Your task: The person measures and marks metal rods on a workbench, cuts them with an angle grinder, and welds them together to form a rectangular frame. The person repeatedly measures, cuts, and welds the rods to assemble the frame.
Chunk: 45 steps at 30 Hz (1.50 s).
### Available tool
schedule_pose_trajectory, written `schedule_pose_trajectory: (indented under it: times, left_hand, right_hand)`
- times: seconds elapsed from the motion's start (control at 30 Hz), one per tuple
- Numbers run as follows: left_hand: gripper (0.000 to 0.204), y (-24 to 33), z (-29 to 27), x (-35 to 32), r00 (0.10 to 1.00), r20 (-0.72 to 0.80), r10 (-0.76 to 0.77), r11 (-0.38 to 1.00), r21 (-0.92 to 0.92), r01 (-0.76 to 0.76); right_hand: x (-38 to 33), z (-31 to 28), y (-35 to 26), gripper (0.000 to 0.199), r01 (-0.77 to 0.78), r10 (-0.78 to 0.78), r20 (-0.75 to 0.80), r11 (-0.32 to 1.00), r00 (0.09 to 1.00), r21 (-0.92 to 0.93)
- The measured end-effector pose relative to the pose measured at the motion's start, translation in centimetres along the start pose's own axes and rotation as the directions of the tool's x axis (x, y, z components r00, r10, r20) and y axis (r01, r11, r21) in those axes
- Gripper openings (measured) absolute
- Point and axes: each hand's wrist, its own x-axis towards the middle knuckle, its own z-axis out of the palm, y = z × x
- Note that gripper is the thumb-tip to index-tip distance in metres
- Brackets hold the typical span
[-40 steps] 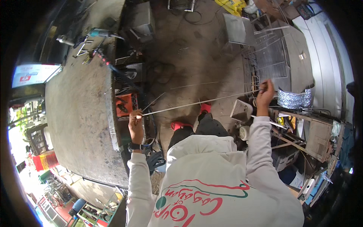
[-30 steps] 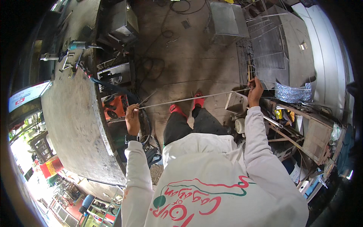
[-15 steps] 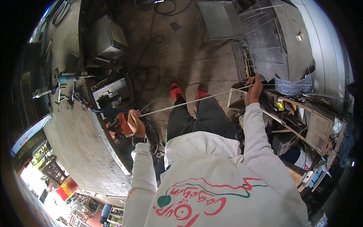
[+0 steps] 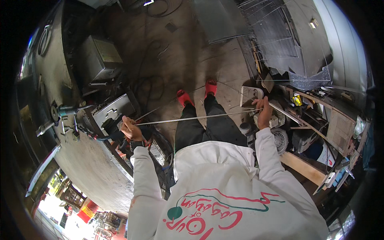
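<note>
Gripping thin metal rod (image 4: 196, 118), both hands

White hooded sweatshirt (image 4: 224, 192) with red-and-green chest lettering; black trousers (image 4: 208, 126); red shoes (image 4: 211, 85); possibly a dark wristwatch (image 4: 137, 145), left wrist.

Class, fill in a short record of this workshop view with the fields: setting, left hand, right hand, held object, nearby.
setting: workshop with a stained concrete floor
left hand: left hand grips one end of the rod
right hand: right hand grips the other end
held object: long thin grey metal rod, held roughly level across the person's legs
nearby: grey steel workbench on the left; cluttered wooden shelf on the right; red slippers on the person's feet
</note>
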Motion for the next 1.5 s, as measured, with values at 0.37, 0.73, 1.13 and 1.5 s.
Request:
schedule_pose_trajectory:
  times: [0.37,0.73,1.13,1.5]
  left_hand:
    - [0.056,0.3,3.4,6.2,0.983,0.166,0.074,0.997,-0.026,-0.071]
    - [0.058,-0.7,4.0,7.9,0.958,0.279,0.074,0.997,-0.023,-0.070]
    - [0.065,1.3,6.7,9.6,0.930,0.353,0.102,0.992,0.030,-0.120]
    - [0.065,3.4,8.7,9.9,0.899,0.430,0.082,0.994,0.036,-0.108]
  right_hand:
    - [-6.4,-0.2,1.0,0.058,-0.118,0.112,-0.083,0.991,0.990,-0.063]
    - [-11.6,-1.9,2.9,0.060,-0.174,0.165,-0.068,0.973,0.984,-0.149]
    - [-15.4,-1.9,3.6,0.058,-0.325,0.309,-0.122,0.932,0.943,-0.157]
    - [-16.4,-1.0,4.5,0.061,-0.171,0.145,-0.166,0.973,0.975,-0.156]
